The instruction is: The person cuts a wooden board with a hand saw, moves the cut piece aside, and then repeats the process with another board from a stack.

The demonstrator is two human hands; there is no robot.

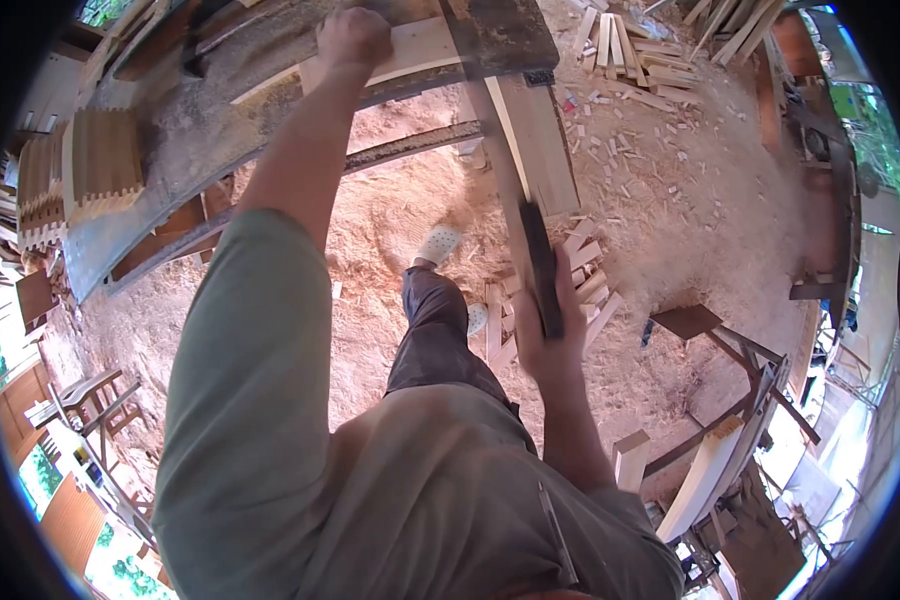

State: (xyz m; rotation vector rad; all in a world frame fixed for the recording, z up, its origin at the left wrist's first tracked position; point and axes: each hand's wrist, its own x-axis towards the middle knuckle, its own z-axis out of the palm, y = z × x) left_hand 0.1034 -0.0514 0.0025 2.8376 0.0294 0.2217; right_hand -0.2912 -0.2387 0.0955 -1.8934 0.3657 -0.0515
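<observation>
My right hand (553,325) is wrapped round the black handle of a long saw (541,265). The saw's blade, blurred, runs up from the handle to the workbench edge, beside a pale board (430,45) on the bench. My left hand (354,40) is closed and rests on that board, to the left of the blade; what its fingers grip is hidden. Another pale plank (537,140) slants down from the bench, just right of the blade. The bench (205,110) has a dusty, worn top.
Stacked notched wooden pieces (105,160) stand at the bench's left. Wood offcuts (635,60) lie at the upper right, and more blocks (590,285) lie beside my right hand. Sawdust and chips cover the ground. A wooden frame (750,370) stands at the lower right.
</observation>
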